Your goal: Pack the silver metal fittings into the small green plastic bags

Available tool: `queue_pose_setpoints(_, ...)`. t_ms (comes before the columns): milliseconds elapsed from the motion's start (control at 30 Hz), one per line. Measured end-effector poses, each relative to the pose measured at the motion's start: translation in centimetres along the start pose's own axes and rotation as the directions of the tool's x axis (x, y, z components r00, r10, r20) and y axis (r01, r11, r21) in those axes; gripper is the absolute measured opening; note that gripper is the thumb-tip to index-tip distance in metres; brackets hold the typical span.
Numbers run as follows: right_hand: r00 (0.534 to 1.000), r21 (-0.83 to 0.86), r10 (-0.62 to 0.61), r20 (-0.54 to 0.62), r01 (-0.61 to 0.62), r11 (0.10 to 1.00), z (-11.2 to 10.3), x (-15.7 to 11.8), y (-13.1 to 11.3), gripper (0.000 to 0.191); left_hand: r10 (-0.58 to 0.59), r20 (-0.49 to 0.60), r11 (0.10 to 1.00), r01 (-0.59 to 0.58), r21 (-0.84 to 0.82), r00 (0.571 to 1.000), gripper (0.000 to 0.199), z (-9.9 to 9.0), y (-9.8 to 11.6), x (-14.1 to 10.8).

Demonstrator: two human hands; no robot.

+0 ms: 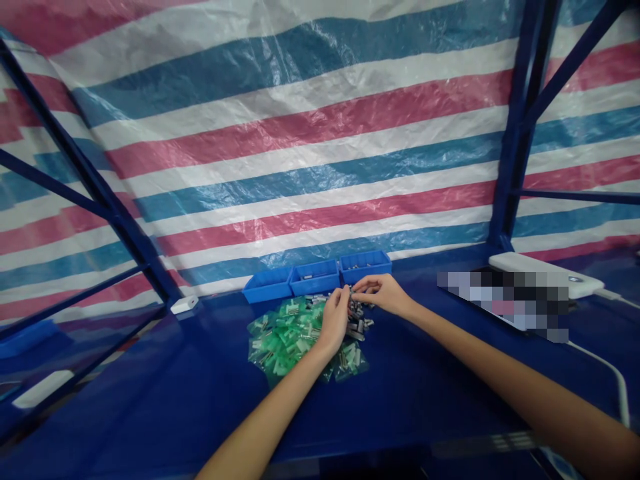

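Note:
My left hand (336, 319) is closed at the right side of a heap of green-tinted plastic bags (285, 337) with small metal pieces inside. Close by, the fingers of my right hand (383, 293) are pinched together and meet the left fingertips. Whatever sits between the fingers is too small to make out. Under and beside both hands lies a pile of loose small metal parts (357, 327), partly hidden by them. Just behind stand three blue bins, the left bin (267, 287), the middle bin (315, 279) and the right bin (366, 267); a few small parts show in the latter two.
All this rests on a blue tabletop (400, 400). To the right lie a blurred-out flat device (500, 300) and a white box (545, 272) with a white cable (613, 373). A small white block (184, 305) is at the left. Blue posts and a striped tarp (320, 133) stand behind.

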State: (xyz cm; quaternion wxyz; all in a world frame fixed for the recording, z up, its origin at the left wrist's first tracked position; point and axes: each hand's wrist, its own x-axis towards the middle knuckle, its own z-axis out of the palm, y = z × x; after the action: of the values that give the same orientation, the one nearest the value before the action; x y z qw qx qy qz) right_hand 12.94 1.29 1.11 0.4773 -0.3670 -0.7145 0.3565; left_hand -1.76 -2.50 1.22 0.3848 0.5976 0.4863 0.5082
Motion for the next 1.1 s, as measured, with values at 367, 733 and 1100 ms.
queue_pose_setpoints(367, 0.999, 0.135, -0.023, -0.044, 0.028, 0.99, 0.2, -0.2, -0.6, 0.044, 0.054, 0.035, 0.999, -0.054, 0.0, 0.998, 0.037, 0.0, -0.2, 0.2)
queue_pose_setpoints(733, 1.0, 0.183, -0.011, -0.022, 0.015, 0.983, 0.3, -0.2, -0.9, 0.043, 0.048, 0.015, 0.999, -0.048, -0.015, 0.999, 0.036, 0.0, -0.4, 0.3)
queue_pose_setpoints(1100, 1.0, 0.084, 0.013, -0.001, -0.013, 0.996, 0.7, -0.7, -1.4, 0.041, 0.097, -0.012, 0.995, -0.097, -0.024, 0.995, 0.039, -0.2, -0.3, 0.2)
